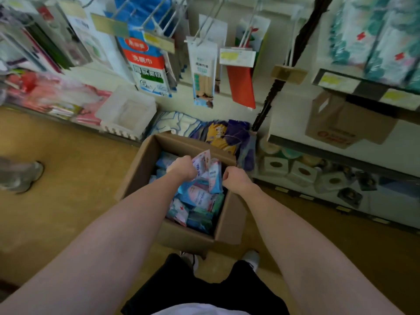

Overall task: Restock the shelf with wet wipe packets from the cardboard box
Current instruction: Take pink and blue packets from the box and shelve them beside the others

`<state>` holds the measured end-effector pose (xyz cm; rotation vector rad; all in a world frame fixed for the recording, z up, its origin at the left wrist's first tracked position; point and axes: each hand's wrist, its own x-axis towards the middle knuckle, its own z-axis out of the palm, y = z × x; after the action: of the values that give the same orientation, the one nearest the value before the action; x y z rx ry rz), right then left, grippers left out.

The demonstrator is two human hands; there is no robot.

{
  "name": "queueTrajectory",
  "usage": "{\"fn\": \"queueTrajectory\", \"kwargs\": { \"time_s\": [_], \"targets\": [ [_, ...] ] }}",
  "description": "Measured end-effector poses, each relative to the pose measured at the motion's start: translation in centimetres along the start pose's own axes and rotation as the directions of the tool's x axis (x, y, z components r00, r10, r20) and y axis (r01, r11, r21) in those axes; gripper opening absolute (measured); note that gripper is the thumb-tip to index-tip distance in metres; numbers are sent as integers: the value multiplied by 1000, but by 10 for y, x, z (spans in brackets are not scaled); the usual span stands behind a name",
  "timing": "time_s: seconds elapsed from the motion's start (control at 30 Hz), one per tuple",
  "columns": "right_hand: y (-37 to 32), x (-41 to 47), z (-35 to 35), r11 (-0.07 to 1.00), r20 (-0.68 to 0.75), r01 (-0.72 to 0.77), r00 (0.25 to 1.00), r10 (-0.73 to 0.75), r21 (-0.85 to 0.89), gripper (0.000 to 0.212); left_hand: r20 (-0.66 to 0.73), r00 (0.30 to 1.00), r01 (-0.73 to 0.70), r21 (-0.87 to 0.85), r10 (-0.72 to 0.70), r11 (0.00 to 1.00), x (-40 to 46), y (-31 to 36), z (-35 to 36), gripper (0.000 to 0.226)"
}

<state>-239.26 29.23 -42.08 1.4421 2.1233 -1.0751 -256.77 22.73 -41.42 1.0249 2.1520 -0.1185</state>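
Box: the cardboard box (145, 169) sits open on the floor in front of the shelving, right before the person's feet, flaps up.
Contents: wet wipe packets (197, 205) lie heaped inside, blue, pink and green wrappers, piled loosely against the near and right walls.
Left hand: the left hand (183, 168) is down over the box, fingers curled round a small bunch of packets (204, 162) that stick up past the knuckles, pink and white.
Right hand: the right hand (235, 179) is closed in a fist just beside the left, at the edge of that same bunch; its fingers are turned away, so I cannot tell whether it pinches a packet or only rests against them.
Shelf: the shelf (368, 87) on the right carries stacked green-and-white packs with red crosses behind yellow price tags; a brown paper bag (341, 123) stands one level down.
Lower shelf: boxed tissues (302, 172) sit low near the floor, right of the box.
Pegs: hanging packs (147, 62) dangle above the box.
Bystander: a grey shoe (20, 176) stands far left on the floor.
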Motion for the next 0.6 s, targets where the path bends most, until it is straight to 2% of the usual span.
{"fn": "queueTrajectory", "kwargs": {
  "time_s": [0.1,0.2,0.3,0.4,0.47,0.6],
  "targets": [
    [0,14,19,998,4,-41,999,41,47,20,50,999,18,-13,-17,1000,16,-14,21,29],
    [0,37,41,993,-24,-95,995,97,71,9,98,995,12,-23,-10,1000,41,-25,35,35],
    [1,61,62,976,-81,-188,977,197,109,41,159,987,10,15,-12,1000,66,-33,47,39],
    [-1,86,78,955,-78,-256,960,270,149,55,201,979,9,61,-21,998,84,-35,61,36],
    [-2,102,88,927,-21,-317,945,327,203,62,240,970,20,80,-39,997,90,-36,71,35],
    [2,116,106,921,11,-337,940,342,194,54,291,953,63,75,-83,995,94,-43,86,47]
  ]
}}
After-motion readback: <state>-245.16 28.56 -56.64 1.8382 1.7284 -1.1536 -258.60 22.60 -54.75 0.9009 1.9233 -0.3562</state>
